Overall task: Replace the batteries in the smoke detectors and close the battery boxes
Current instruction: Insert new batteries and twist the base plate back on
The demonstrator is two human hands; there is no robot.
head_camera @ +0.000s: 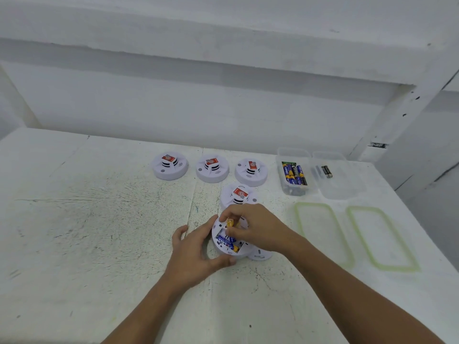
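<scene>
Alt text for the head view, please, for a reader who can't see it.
A left hand steadies an upturned smoke detector with its battery box open while the right hand pinches a battery over it. Four more detectors sit behind on the white table, and two clear tubs holding batteries and two lids lie to the right.

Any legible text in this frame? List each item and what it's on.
Nothing can be quoted; all print is too small or blurred.
Red stickers on the four upright smoke detectors: round mark, print unreadable.
Blue-and-yellow batteries in the left clear box: white lettering, unreadable.
Dark batteries in the right clear box: no print legible.
Fitted batteries in the open detector: lettering blurred.
</scene>
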